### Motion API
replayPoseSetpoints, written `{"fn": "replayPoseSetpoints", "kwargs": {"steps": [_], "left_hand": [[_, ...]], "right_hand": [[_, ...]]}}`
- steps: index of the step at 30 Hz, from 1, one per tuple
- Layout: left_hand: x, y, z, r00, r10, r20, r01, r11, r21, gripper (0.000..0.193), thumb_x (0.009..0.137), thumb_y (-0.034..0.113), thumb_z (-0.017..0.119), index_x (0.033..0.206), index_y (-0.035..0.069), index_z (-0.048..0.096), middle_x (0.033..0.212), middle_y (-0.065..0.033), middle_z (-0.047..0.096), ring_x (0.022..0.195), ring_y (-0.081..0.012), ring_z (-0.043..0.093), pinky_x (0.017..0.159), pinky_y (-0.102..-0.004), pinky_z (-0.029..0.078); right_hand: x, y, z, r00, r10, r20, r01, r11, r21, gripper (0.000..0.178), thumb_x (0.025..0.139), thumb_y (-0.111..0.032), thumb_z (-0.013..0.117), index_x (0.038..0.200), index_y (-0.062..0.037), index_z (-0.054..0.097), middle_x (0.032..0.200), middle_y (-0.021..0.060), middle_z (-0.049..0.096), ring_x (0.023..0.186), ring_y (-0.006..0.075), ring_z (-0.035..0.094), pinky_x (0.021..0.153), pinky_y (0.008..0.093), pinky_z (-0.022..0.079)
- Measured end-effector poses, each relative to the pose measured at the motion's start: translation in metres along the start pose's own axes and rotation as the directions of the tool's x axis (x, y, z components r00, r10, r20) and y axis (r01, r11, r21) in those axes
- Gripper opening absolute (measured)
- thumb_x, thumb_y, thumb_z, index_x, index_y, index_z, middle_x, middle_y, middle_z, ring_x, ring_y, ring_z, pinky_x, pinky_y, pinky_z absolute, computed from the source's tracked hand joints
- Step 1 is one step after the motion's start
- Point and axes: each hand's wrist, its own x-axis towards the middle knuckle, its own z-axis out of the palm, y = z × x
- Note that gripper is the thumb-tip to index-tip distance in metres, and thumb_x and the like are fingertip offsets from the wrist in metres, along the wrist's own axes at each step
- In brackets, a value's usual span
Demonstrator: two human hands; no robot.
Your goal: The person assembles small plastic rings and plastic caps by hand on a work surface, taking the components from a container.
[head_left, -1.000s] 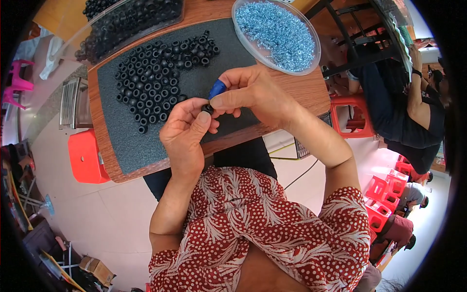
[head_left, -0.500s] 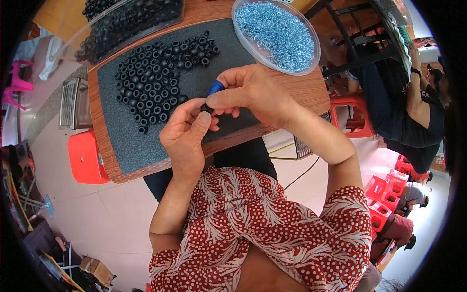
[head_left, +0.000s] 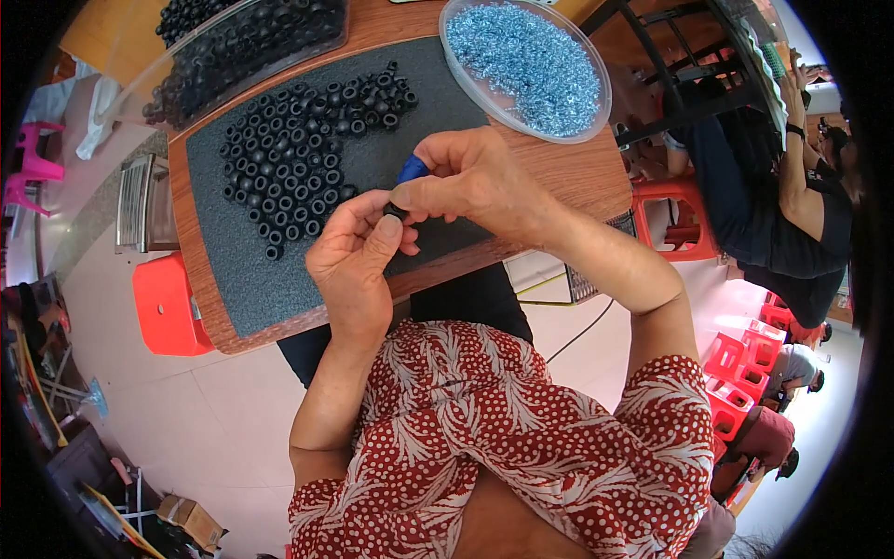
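Over the near part of a dark mat, my two hands meet. My left hand pinches a small black ring-shaped piece between thumb and fingers. Against the top of that piece press the thumb and fingers of my right hand; a blue cover wraps one of its fingertips. Whatever else the right fingers hold is hidden. Many like black ring-shaped pieces lie spread on the mat beyond my left hand, most with the hole facing up. Past my right hand, a round clear tub holds small shiny blue pieces.
A clear box full of black pieces stands at the table's far left. Red stools flank the wooden table. To the right, a person in dark clothes sits near a black metal frame. Other people sit farther off.
My right thumb has shifted slightly over the black piece. The hands stay together in nearly the same place, and the view has moved a little.
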Motion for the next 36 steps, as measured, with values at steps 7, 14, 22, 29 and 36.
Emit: {"fn": "replayPoseSetpoints", "kwargs": {"steps": [7,14,22,29,36], "left_hand": [[0.0,0.0,0.0,1.0,-0.013,0.002,0.013,1.0,-0.001,0.024,0.085,0.005,0.06,0.105,-0.007,0.056,0.089,-0.012,0.063,0.072,-0.0158,0.061,0.059,-0.0268,0.05],[0.001,0.003,0.001,0.998,-0.059,-0.013,0.058,0.996,-0.072,0.019,0.086,0.005,0.06,0.101,-0.006,0.057,0.088,-0.0103,0.062,0.07,-0.0141,0.059,0.06,-0.0252,0.051],[0.002,0.007,0.001,0.997,-0.069,-0.026,0.068,0.996,-0.054,0.021,0.085,0.004,0.061,0.103,-0.006,0.058,0.086,-0.0107,0.063,0.068,-0.0142,0.059,0.06,-0.0256,0.051],[0.001,0.007,0.007,0.991,-0.125,-0.056,0.122,0.991,-0.058,0.017,0.086,0.005,0.06,0.099,-0.006,0.059,0.081,-0.0092,0.063,0.065,-0.0132,0.058,0.059,-0.0241,0.05],[0.003,0.013,0.005,0.977,-0.212,-0.007,0.211,0.976,-0.054,0.015,0.086,0.006,0.059,0.095,-0.006,0.06,0.077,-0.009,0.063,0.061,-0.0122,0.057,0.054,-0.0233,0.047]], "right_hand": [[0.002,0.0,-0.003,0.998,0.048,0.04,-0.047,0.999,-0.027,0.022,0.077,-0.02,0.068,0.075,0.0006,0.062,0.067,0.0029,0.062,0.061,0.0063,0.056,0.052,0.0197,0.042],[-0.006,0.008,0.012,0.952,-0.293,-0.086,0.261,0.926,-0.271,0.015,0.077,-0.01,0.067,0.074,0.0008,0.056,0.066,0.007,0.056,0.06,0.0124,0.053,0.049,0.027,0.04],[-0.004,0.025,0.02,0.564,-0.819,0.106,0.593,0.313,-0.742,0.028,0.051,-0.002,0.064,0.072,-0.0031,0.046,0.067,0.0096,0.044,0.063,0.0263,0.045,0.052,0.0356,0.039],[-0.006,0.029,0.02,0.515,-0.844,0.152,0.575,0.209,-0.791,0.028,0.05,-0.006,0.064,0.071,-0.0029,0.046,0.067,0.0095,0.045,0.064,0.0248,0.045,0.052,0.0346,0.039],[-0.01,0.029,0.02,0.53,-0.836,0.143,0.608,0.258,-0.751,0.025,0.053,-0.007,0.063,0.072,-0.0024,0.047,0.067,0.0096,0.046,0.063,0.0255,0.046,0.051,0.0353,0.04]]}}
